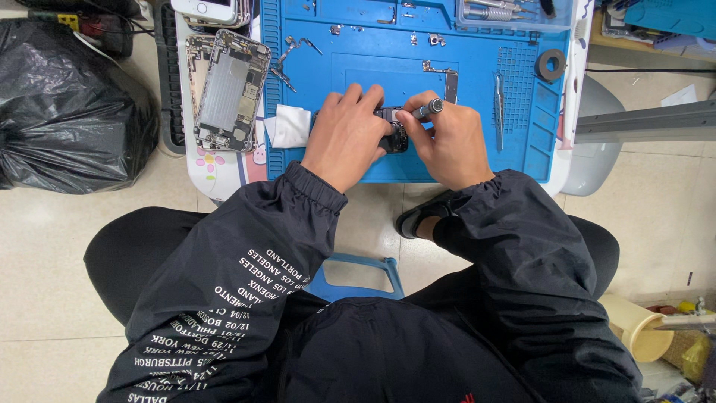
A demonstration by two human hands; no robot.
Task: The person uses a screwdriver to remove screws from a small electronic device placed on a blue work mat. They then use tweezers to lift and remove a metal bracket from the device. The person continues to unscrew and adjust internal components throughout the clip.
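The left hand [344, 134] clamps a small dark phone part [393, 133] on the blue mat [477, 97]. The right hand [447, 142] grips a screwdriver [426, 110] over it.

left hand [344, 138] steadies phone [394, 134]; right hand [447, 145] grips screwdriver [429, 110].

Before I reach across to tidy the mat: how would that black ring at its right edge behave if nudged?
The black ring lies flat on the blue mat, so it probably slides rather than rolls. It looks small and likely light. Tipped on edge, its round shape could roll away.
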